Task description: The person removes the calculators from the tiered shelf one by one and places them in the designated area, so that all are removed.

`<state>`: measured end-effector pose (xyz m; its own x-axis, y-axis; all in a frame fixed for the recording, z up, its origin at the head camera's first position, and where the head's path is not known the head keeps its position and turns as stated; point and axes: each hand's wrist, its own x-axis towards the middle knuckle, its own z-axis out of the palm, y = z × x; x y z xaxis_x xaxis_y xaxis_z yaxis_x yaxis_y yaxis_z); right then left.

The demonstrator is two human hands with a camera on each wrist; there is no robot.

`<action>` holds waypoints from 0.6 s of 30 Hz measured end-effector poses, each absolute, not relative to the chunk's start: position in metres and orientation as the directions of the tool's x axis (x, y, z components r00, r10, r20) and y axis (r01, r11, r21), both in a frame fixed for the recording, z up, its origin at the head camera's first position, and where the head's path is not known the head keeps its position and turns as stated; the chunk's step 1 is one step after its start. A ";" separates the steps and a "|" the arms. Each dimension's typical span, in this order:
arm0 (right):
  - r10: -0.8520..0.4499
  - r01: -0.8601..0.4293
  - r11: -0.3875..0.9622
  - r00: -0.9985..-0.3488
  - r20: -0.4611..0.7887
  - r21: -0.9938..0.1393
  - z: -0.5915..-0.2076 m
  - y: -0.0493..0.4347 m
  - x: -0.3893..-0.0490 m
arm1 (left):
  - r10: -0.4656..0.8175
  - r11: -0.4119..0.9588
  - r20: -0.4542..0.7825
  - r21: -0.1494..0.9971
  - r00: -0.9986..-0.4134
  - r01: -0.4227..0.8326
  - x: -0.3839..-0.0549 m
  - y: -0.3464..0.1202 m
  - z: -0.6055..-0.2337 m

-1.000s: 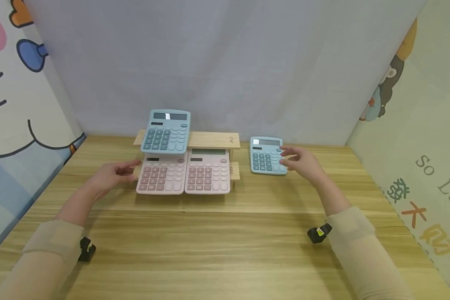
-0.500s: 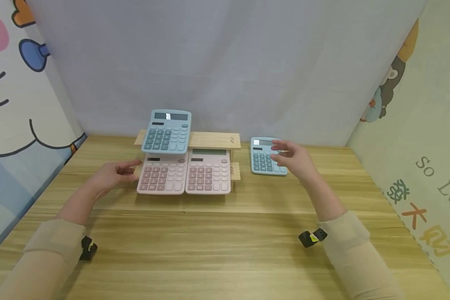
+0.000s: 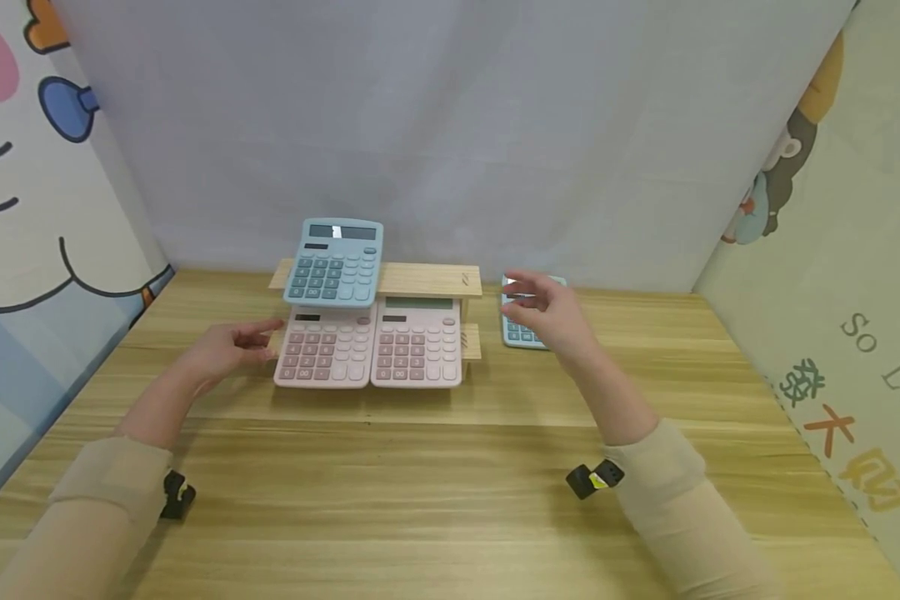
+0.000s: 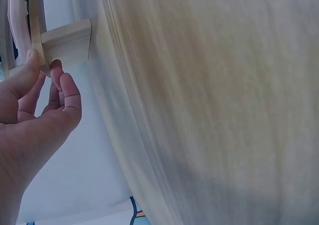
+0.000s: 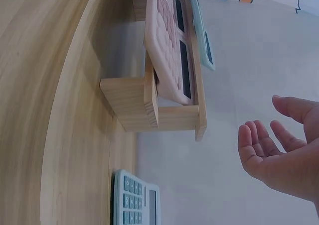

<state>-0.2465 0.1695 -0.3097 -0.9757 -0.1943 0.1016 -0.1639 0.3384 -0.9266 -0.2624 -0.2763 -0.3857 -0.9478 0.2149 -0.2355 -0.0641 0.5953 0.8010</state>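
Observation:
A two-tier wooden stand (image 3: 429,280) holds a blue calculator (image 3: 335,265) at the left of its upper board. Two pink calculators, the left one (image 3: 322,354) and the right one (image 3: 417,354), lean side by side on the lower board. My left hand (image 3: 221,354) pinches the left end of that lower board; in the left wrist view the thumb is in front and fingertips behind. Above a second blue calculator (image 3: 523,337), lying on the table right of the stand, hovers my right hand (image 3: 553,321). Its fingers are loosely bent around nothing, and it partly hides that calculator.
The wooden table (image 3: 390,492) runs up to a pale grey curtain (image 3: 495,125) behind the stand. Printed cartoon panels stand along the left (image 3: 22,208) and right (image 3: 832,250) sides. Bare tabletop lies in front of the stand.
My right hand has moved left, from the right edge of the blue calculator on the table to over it, holding nothing. The left hand has kept its place at the stand.

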 end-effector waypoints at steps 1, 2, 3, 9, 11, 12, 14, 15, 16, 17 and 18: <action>-0.197 -0.165 0.336 -0.975 0.103 -0.927 -0.309 0.166 -0.246 | 0.215 0.595 -0.235 0.801 -0.948 -0.064 -0.262 -0.276 -0.386; -0.199 -0.166 0.331 -0.975 0.104 -0.929 -0.309 0.162 -0.245 | 0.215 0.596 -0.235 0.800 -0.948 -0.063 -0.263 -0.277 -0.386; -0.203 -0.168 0.325 -0.974 0.105 -0.931 -0.308 0.158 -0.244 | 0.215 0.598 -0.234 0.799 -0.948 -0.062 -0.263 -0.277 -0.386; -0.235 -0.185 0.267 -0.964 0.123 -0.946 -0.308 0.135 -0.242 | 0.211 0.599 -0.239 0.798 -0.948 -0.068 -0.262 -0.276 -0.385; -0.246 -0.182 0.245 -0.962 0.121 -0.952 -0.308 0.129 -0.243 | 0.211 0.597 -0.240 0.799 -0.948 -0.070 -0.262 -0.276 -0.385; -0.250 -0.179 0.237 -0.961 0.118 -0.955 -0.308 0.126 -0.243 | 0.211 0.598 -0.240 0.799 -0.948 -0.069 -0.262 -0.276 -0.385; -0.265 -0.171 0.229 -0.958 0.108 -0.958 -0.308 0.120 -0.244 | 0.211 0.597 -0.239 0.799 -0.948 -0.069 -0.262 -0.276 -0.384; -0.275 -0.168 0.224 -0.956 0.104 -0.960 -0.308 0.117 -0.244 | 0.212 0.596 -0.239 0.800 -0.948 -0.069 -0.262 -0.275 -0.384; -0.285 -0.169 0.226 -0.953 0.101 -0.959 -0.307 0.114 -0.245 | 0.211 0.596 -0.239 0.800 -0.948 -0.069 -0.262 -0.275 -0.384; -0.295 -0.170 0.224 -0.950 0.099 -0.960 -0.307 0.112 -0.245 | 0.211 0.597 -0.239 0.799 -0.948 -0.068 -0.262 -0.275 -0.384; -0.307 -0.169 0.219 -0.947 0.097 -0.961 -0.307 0.109 -0.245 | 0.209 0.598 -0.239 0.798 -0.948 -0.069 -0.262 -0.275 -0.384</action>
<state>-0.2454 0.1088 -0.3066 -0.9469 -0.3067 0.0968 -0.1693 0.2194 -0.9608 -0.2616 -0.2754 -0.3845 -0.9481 0.2094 -0.2394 -0.0693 0.5984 0.7982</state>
